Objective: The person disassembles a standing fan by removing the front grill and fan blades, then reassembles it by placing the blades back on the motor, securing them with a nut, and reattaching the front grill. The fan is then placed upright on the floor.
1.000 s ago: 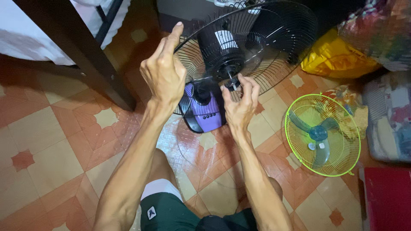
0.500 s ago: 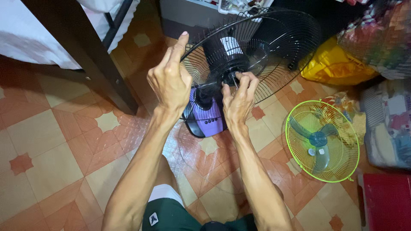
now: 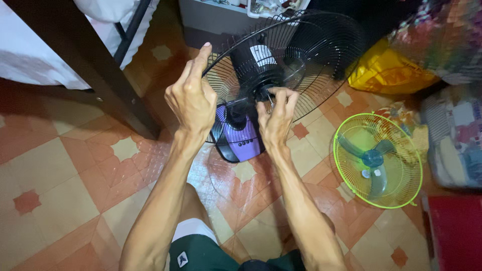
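A black fan with a wire rear guard (image 3: 321, 45) and a purple base (image 3: 241, 138) stands on the tiled floor in front of me. My left hand (image 3: 191, 100) grips the left rim of the guard, its index finger pointing up along the wire. My right hand (image 3: 275, 118) has its fingertips pinched around the small motor shaft (image 3: 265, 94) at the centre of the black motor housing (image 3: 256, 62). No blade is on the shaft.
A lime-green fan guard with a teal blade (image 3: 376, 158) lies on the floor at the right. A dark table leg (image 3: 100, 75) slants at the left. A yellow bag (image 3: 386, 70), patterned bundles (image 3: 452, 135) and a red box (image 3: 454, 231) crowd the right side.
My right hand has shifted up from just below the hub onto the motor shaft. My left hand keeps its hold on the guard rim. The view has drifted slightly.
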